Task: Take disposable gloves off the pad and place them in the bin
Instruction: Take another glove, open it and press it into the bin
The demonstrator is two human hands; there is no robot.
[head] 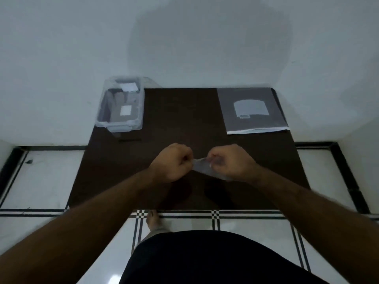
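Pinching a clear disposable glove (202, 168) between them, the left hand (174, 161) and right hand (230, 161) hover over the dark table (180, 111).

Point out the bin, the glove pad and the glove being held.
bin (134, 119): head view, near rim of the clear tub.
glove pad (229, 115): head view, bare grey left margin.
glove (200, 166): head view, clear film stretched between both hands.

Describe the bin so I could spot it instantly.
Look at the dark brown table against the white wall. At its far left corner sits the bin, a clear plastic tub. Unlike the flat grey pad at the far right corner, it has raised see-through walls.
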